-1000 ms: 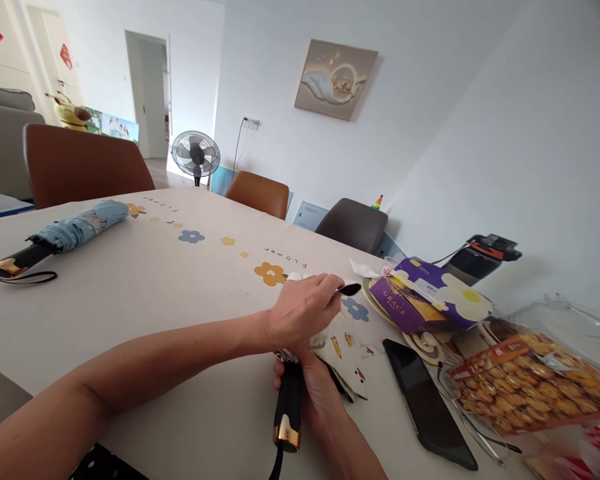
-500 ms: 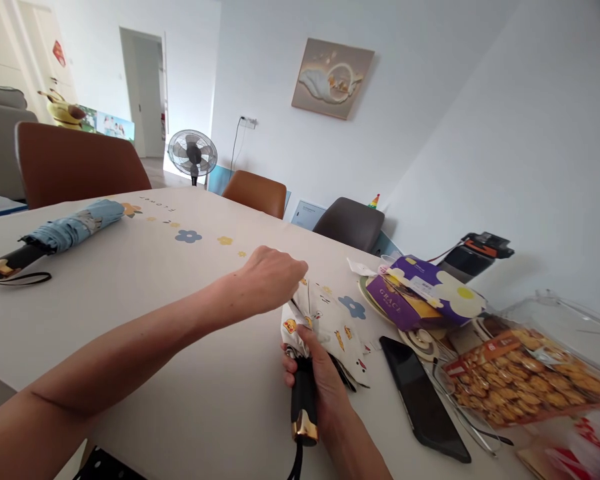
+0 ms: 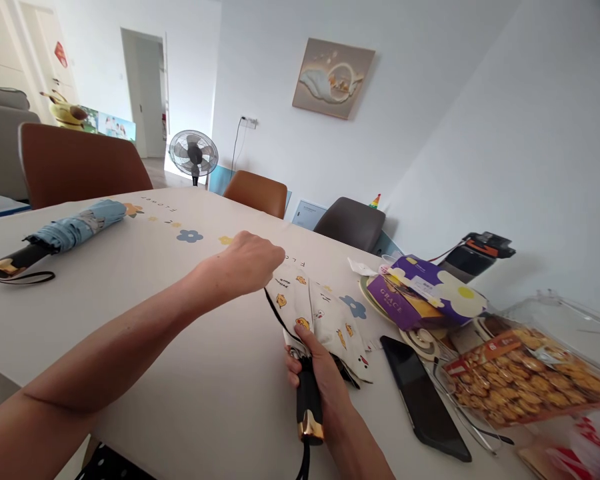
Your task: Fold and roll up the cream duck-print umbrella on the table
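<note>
A white folding umbrella (image 3: 333,320) printed with yellow ducks lies loosely folded over the table, its canopy in flaps. My right hand (image 3: 317,373) is closed around it where the canopy meets the black and gold handle (image 3: 309,400), with the thumb on the cloth. My left hand (image 3: 257,261) pinches the canopy's edge and holds one flap stretched out to the left; its fingertips are partly hidden. From the handle's end a black strap hangs down. A blue folding umbrella (image 3: 83,223), furled, rests at the far left of the table.
To the right of my right hand lies a black phone (image 3: 423,397). Beyond it are a clear box of cookies (image 3: 525,373), a purple box (image 3: 430,287) and a dark bottle (image 3: 473,257). Chairs and a standing fan (image 3: 194,153) are behind the table (image 3: 205,387).
My left hand has moved left and slightly away, drawing a canopy flap out with it. My right hand still grips the umbrella in nearly the same place.
</note>
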`<move>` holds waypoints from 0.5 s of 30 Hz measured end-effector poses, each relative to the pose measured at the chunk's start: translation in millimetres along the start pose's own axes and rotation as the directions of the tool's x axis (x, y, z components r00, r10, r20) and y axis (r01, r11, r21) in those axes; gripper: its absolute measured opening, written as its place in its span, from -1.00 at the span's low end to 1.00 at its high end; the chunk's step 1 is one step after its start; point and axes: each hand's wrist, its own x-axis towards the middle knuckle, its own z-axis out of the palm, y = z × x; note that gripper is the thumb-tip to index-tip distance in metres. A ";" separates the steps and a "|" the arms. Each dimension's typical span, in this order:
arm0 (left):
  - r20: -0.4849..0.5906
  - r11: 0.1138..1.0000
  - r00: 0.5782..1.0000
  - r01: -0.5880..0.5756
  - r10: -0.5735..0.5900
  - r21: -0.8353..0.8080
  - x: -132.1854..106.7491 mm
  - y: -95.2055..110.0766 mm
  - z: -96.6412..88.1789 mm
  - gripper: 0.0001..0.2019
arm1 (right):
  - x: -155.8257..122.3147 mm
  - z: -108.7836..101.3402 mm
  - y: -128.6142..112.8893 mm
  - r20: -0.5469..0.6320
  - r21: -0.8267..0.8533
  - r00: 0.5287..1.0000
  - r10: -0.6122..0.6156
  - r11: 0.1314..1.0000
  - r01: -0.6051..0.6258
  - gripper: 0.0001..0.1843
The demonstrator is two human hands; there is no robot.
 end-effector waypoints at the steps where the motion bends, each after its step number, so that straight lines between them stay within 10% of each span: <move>1: -0.026 1.000 0.999 0.021 -0.021 0.002 0.7 1.4 0.4 -0.90 | 0.3 -0.3 0.7 0.008 -0.010 1.000 0.006 1.000 -0.006 -0.68; 8: -0.147 0.968 0.987 0.028 -0.067 -0.249 17.8 32.3 18.4 -0.81 | 0.6 0.2 1.4 0.003 0.019 1.000 -0.004 1.000 0.004 -0.78; 15: -0.035 0.781 0.999 -0.040 0.024 -0.623 37.2 61.7 88.7 -0.54 | -0.8 2.4 0.3 0.001 -0.036 1.000 -0.015 0.999 0.015 -0.81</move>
